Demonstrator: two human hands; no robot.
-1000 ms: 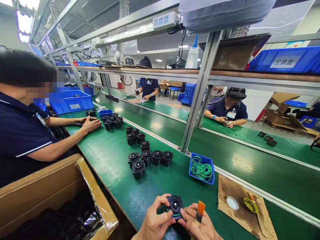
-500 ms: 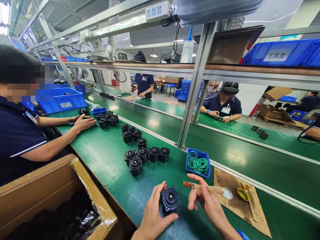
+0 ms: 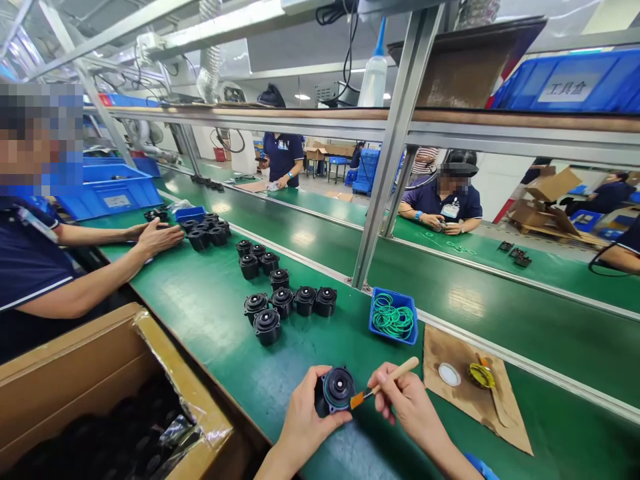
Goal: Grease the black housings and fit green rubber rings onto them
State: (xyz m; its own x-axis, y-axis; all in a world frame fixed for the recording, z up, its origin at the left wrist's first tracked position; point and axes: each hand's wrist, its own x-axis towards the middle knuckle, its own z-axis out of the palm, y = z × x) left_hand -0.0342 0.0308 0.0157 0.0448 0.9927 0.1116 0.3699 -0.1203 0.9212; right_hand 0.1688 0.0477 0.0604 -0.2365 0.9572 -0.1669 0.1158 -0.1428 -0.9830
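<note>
You're bringing the brush (image 3: 397, 373) in: half a second ago it was hanging clear of the black part (image 3: 340, 385), now its orange bristles (image 3: 357, 401) are sitting at the part's lower right edge, apparently touching. Your right hand (image 3: 400, 400) is gripping the brush. Your left hand (image 3: 305, 410), looser around the part in the last frame, is now grasping its left side, thumb in front. So brushing at that edge is probably getting under way, left hand steadying. The part is sitting at the near side of the tabletop (image 3: 215, 320); can't tell if its base is resting there. Beyond your hands, the blue bin (image 3: 395, 335) is holding green rings (image 3: 393, 317), untouched.
</note>
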